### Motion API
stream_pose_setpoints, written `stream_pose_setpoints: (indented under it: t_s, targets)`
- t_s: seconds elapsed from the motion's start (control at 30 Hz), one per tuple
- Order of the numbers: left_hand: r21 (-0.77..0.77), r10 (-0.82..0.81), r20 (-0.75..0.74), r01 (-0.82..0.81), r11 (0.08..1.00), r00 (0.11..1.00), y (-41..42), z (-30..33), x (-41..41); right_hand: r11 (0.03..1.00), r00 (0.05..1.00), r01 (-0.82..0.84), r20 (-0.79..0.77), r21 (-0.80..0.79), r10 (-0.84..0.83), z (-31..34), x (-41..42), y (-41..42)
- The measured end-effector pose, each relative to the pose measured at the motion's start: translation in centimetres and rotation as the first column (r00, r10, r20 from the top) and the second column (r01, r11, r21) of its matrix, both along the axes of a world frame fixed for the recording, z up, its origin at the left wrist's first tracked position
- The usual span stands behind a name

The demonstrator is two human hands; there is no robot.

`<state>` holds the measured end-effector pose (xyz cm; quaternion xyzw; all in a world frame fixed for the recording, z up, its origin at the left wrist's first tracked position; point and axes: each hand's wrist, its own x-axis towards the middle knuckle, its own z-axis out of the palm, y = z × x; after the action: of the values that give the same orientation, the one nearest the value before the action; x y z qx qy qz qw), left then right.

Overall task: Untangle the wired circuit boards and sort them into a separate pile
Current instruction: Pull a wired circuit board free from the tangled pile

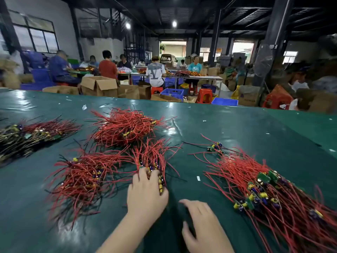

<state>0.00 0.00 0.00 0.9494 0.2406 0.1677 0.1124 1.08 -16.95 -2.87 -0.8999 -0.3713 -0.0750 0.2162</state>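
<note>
While others work behind | left hand (pixel 146 195) presses curled fingers onto small bundle (pixel 152 161) mid-table (pixel 237 125) | right hand (pixel 202 225) hovers, fingers loosely spread, empty | sorted pile (pixel 264 189) at right | wires look light, springy, snag-prone; best held by the boards

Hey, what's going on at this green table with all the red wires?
A person is sorting wired circuit boards on a green table. The left hand rests on a small bundle, fingers curled over its board end. The right hand hovers open above the table, holding nothing. Other wire piles lie around: one at left, one behind, a large one at right, and a darker one at far left. Other people work at tables behind.
</note>
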Motion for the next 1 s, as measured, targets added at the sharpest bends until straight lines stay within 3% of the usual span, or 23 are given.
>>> stream_pose_setpoints:
  t_s: [0.1, 0.33, 0.43, 0.53, 0.6, 0.63, 0.67, 0.73, 0.77, 0.8, 0.87, 1.0]
  targets:
    - [-0.006, 0.097, 0.113, -0.097, 0.995, 0.989, 2.1, 0.2, 1.3, 0.999, 0.998, -0.038, -0.059, 0.018, 0.039, 0.0, 0.5, -0.3]
    - [-0.201, 0.044, 0.17, -0.009, 0.98, 0.984, 5.9, -1.7, 2.6, 0.996, 0.997, -0.06, -0.047, 0.066, 0.064, -0.2, 0.6, -0.5]
    - [-0.136, 0.037, 0.271, 0.0, 0.991, 0.962, 6.1, -1.2, 2.0, 0.995, 0.996, -0.045, -0.068, 0.084, 0.051, 0.3, 0.3, -0.4]
    - [-0.031, 0.022, 0.586, -0.005, 0.999, 0.81, 5.9, 0.2, 1.0, 0.994, 0.999, -0.027, -0.036, 0.11, 0.032, 1.6, 0.8, -0.3]
    - [-0.142, 0.044, 0.76, 0.1, 0.985, 0.648, 5.4, 1.2, 0.5, 0.981, 1.0, -0.02, -0.008, 0.191, 0.022, 3.0, 1.5, -0.2]
    - [-0.312, 0.122, 0.794, 0.228, 0.922, 0.596, 5.0, 1.7, 0.6, 0.963, 1.0, -0.012, 0.017, 0.271, 0.008, 3.7, 2.0, -0.2]
    - [-0.523, 0.231, 0.779, 0.4, 0.753, 0.583, 4.5, 2.2, 0.7, 0.935, 1.0, 0.0, 0.027, 0.355, -0.01, 4.2, 2.4, -0.2]
    - [-0.773, 0.379, 0.623, 0.612, 0.165, 0.684, 3.0, 2.9, 1.0, 0.86, 1.0, 0.012, -0.001, 0.51, -0.013, 4.6, 3.1, -0.2]
    - [-0.8, 0.364, 0.545, 0.599, -0.045, 0.755, 2.3, 3.0, 1.0, 0.823, 0.999, 0.017, -0.036, 0.567, 0.004, 4.5, 3.2, 0.0]
    - [-0.823, 0.307, 0.493, 0.551, -0.141, 0.814, 1.6, 2.9, 1.1, 0.792, 0.996, 0.023, -0.079, 0.61, 0.032, 4.2, 3.1, 0.1]
    - [-0.862, 0.182, 0.458, 0.485, -0.148, 0.87, 0.2, 2.3, 1.0, 0.765, 0.986, 0.021, -0.138, 0.644, 0.09, 3.3, 2.7, 0.4]
    - [-0.88, -0.039, 0.475, 0.475, 0.005, 0.879, -1.8, 0.7, 0.7, 0.809, 0.984, -0.034, -0.122, 0.587, 0.13, 1.7, 2.5, 0.0]
